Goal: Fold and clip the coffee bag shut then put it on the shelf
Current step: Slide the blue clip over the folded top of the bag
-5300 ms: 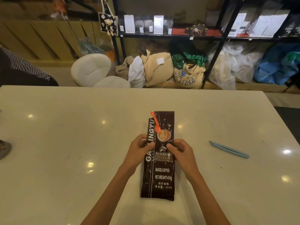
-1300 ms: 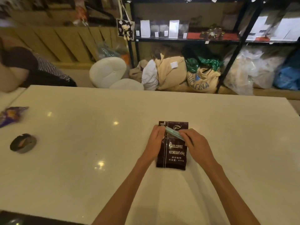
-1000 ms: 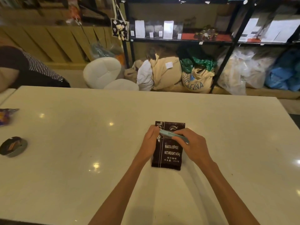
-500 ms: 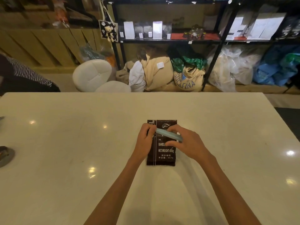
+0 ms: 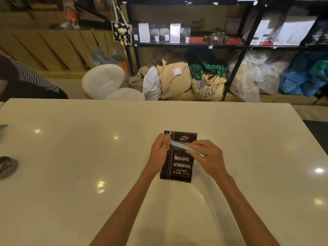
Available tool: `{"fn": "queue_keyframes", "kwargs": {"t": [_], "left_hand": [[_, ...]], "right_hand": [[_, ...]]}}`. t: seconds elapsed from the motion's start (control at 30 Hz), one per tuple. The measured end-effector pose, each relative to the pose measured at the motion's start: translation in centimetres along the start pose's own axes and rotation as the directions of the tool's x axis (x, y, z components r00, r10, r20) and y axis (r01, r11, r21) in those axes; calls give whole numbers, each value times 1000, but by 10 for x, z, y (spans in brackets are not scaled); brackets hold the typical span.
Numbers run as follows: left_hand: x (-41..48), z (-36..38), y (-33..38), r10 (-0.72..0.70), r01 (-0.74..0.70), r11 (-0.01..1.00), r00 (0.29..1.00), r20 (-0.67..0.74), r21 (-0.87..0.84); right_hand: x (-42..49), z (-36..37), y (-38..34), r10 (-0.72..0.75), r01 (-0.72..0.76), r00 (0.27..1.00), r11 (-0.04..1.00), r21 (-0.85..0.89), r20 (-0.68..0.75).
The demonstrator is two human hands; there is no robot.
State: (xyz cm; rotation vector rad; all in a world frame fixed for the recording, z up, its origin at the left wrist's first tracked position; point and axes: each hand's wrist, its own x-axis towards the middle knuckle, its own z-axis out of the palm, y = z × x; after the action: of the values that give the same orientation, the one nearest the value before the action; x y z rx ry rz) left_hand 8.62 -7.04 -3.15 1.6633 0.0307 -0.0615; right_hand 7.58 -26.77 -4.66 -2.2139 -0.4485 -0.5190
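Coffee bag now folded, clip across

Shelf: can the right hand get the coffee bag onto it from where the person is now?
Probably not from here. The shelf stands well beyond the table's far edge, and the right hand is busy with the clip on the coffee bag.

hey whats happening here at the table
A person is sealing a folded coffee bag lying on the white table. The left hand holds one end of a light blue clip across the bag while the right hand grips its other end. The shelf behind awaits the bag.
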Motion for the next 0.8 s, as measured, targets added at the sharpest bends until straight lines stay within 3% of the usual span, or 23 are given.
{"fn": "queue_keyframes", "kwargs": {"t": [0.1,0.2,0.4,0.5,0.57,0.7,0.8], "left_hand": [[2,1,-3,3,-3,999,1000,-1,36],[2,2,-9,-22,23,999,999,-34,30],[4,-2,-17,-39,43,999,992,-117,31],[4,-6,-23,-20,26,999,991,-131,39],[4,-7,-23,-7,10,1000,994,-112,26],[3,-9,-25,64,-64,998,997,32,-6],[2,-12,-26,58,-48,994,993,107,-94]], "right_hand": [[1,-2,-4,69,-68,998,988,136,-5],[6,-2,-8,50,-54,998,990,129,30],[7,-19,-1,236,-312,901,935,168,363],[-7,-43,12,291,-435,852,856,281,434],[-13,-57,15,301,-442,858,845,301,416],[-13,-89,25,340,-385,917,890,245,208],[-10,-119,45,405,-417,908,898,144,103]]}}
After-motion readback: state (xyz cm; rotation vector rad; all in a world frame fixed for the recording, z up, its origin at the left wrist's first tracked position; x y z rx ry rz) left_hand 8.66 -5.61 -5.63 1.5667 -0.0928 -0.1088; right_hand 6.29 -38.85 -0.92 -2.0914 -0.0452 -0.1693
